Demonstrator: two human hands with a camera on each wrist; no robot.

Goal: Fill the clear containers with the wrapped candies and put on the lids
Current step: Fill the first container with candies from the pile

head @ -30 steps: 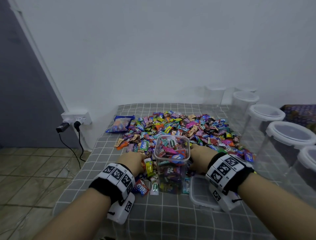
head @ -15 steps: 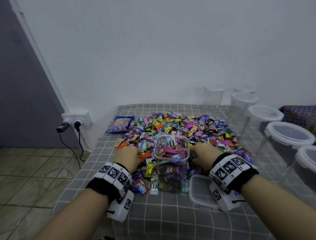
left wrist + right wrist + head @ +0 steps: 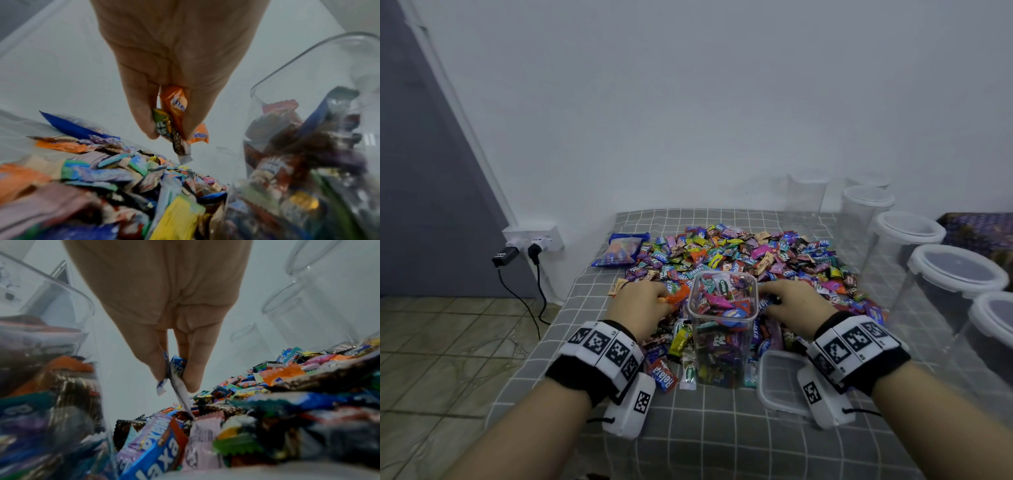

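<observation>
I have both hands down in the candy pile (image 3: 739, 260), one on each side of the open container (image 3: 722, 325), which stands upright at the near edge of the pile and looks roughly three-quarters full. My left hand (image 3: 643, 303) has its grip closed round a small bunch of sweets: the left wrist view shows an orange candy (image 3: 174, 104) and a green one pinched between thumb and fingers, just clear of the heap. My right hand (image 3: 796, 303) pinches a blue-and-white candy (image 3: 176, 365) by its wrapper, with a twisted end trailing down to the pile.

These sweets look light and crinkly, and I judge the foil wrappers slippery, so a pinch on a tail could let one slide out; closing the fingers over the body of a few at once seems safer. The container is thin clear plastic, probably easy to tip if I knock its rim.

Its lid (image 3: 780, 382) lies flat on the checked cloth (image 3: 722, 438) just right of it, under my right wrist. More lidded containers (image 3: 955, 274) stand in a row along the right.
</observation>
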